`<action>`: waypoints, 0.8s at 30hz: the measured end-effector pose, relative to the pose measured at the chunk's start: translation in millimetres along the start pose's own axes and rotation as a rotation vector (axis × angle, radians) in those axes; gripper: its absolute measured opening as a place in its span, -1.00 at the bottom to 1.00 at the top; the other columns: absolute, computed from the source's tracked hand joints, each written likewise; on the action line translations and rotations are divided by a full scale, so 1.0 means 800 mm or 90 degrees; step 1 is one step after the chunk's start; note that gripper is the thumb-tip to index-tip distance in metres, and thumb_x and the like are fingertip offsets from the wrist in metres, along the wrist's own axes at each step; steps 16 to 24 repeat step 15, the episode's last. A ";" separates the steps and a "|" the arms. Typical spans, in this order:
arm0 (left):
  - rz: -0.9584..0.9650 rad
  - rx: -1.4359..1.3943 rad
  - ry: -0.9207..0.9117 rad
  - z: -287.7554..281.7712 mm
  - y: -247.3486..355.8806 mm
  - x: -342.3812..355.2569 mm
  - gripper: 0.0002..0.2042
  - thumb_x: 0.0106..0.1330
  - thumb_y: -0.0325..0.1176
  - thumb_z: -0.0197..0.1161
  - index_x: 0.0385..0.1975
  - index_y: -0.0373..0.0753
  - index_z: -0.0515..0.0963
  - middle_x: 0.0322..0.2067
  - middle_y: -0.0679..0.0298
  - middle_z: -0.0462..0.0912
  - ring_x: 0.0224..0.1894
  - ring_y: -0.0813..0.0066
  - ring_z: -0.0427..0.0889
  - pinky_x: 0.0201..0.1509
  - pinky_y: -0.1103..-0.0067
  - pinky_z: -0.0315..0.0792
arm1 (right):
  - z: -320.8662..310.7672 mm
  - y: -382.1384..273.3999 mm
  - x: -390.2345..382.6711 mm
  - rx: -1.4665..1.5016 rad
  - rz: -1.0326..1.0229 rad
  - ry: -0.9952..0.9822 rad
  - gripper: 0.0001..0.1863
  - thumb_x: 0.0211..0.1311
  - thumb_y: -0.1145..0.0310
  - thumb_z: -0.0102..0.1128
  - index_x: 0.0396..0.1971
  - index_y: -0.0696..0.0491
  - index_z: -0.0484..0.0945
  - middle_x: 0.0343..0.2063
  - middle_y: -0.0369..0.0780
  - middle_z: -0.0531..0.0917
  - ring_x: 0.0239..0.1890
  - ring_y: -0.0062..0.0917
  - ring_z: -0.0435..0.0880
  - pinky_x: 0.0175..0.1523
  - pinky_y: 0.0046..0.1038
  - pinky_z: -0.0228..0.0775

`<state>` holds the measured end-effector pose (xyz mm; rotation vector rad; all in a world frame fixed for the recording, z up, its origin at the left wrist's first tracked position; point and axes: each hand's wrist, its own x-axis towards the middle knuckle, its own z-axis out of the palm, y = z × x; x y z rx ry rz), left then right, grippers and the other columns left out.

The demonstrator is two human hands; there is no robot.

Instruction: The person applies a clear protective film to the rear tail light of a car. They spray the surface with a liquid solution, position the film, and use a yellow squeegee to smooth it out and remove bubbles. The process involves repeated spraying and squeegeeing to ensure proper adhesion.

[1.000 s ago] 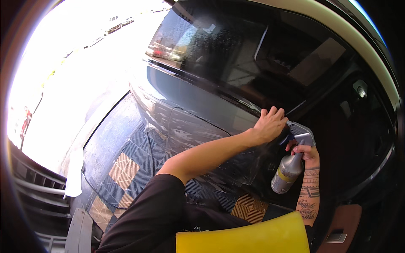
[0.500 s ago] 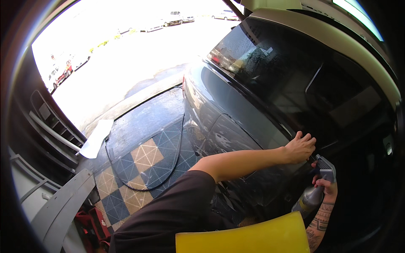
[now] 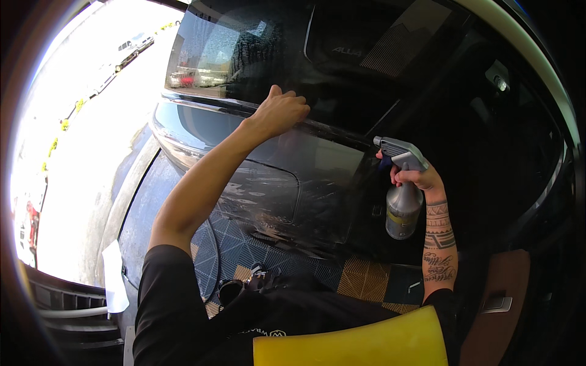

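My left hand (image 3: 281,111) is at the lower edge of the car's dark side window (image 3: 342,67), with the arm stretched across the body panel. Its fingers are curled together; whatever they may hold is hidden behind them. In my right hand (image 3: 415,174) is a grey spray bottle (image 3: 403,207), held upright by its neck, the nozzle pointing left and fingers at the dark trigger. Water beads cover the window's left part. Below the window, the dark car body (image 3: 262,189) shows whitish streaks and a fuel-door outline.
Blue and tan grid floor tiles (image 3: 363,280) lie beneath the car. A brown door panel (image 3: 497,311) stands at lower right. A yellow sheet (image 3: 351,341) covers the lower middle of the view. A white sheet (image 3: 114,277) hangs at left, and a dark hose (image 3: 215,256) loops across the floor.
The view has turned to the right, so the car sits further left. My right hand with the spray bottle is now well apart from my left hand, which stays at the window's lower edge.
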<state>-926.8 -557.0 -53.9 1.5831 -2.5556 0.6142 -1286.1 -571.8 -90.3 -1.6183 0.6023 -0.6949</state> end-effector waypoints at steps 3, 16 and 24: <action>0.035 -0.076 0.038 0.003 -0.005 -0.003 -0.93 0.18 -0.50 0.16 -0.46 -0.12 0.50 -0.39 0.37 0.49 -0.18 0.41 0.49 -0.09 0.40 0.18 | 0.000 0.000 -0.003 -0.014 0.008 0.040 -0.34 -0.22 0.61 0.12 0.08 0.22 0.42 -0.05 -0.10 0.61 -0.50 -0.58 0.62 -0.43 -0.59 0.50; 0.166 -0.201 0.332 0.060 -0.016 -0.041 -0.78 -0.01 -0.54 0.21 -0.33 -0.16 0.54 -0.35 0.33 0.49 -0.24 0.43 0.48 -0.07 0.46 0.27 | 0.076 -0.098 0.003 -0.030 0.035 0.077 -0.32 -0.02 0.55 0.06 0.24 0.10 0.28 0.10 -0.12 0.50 0.18 -0.26 0.46 0.11 -0.35 0.48; 0.166 -0.201 0.332 0.060 -0.016 -0.041 -0.78 -0.01 -0.54 0.21 -0.33 -0.16 0.54 -0.35 0.33 0.49 -0.24 0.43 0.48 -0.07 0.46 0.27 | 0.076 -0.098 0.003 -0.030 0.035 0.077 -0.32 -0.02 0.55 0.06 0.24 0.10 0.28 0.10 -0.12 0.50 0.18 -0.26 0.46 0.11 -0.35 0.48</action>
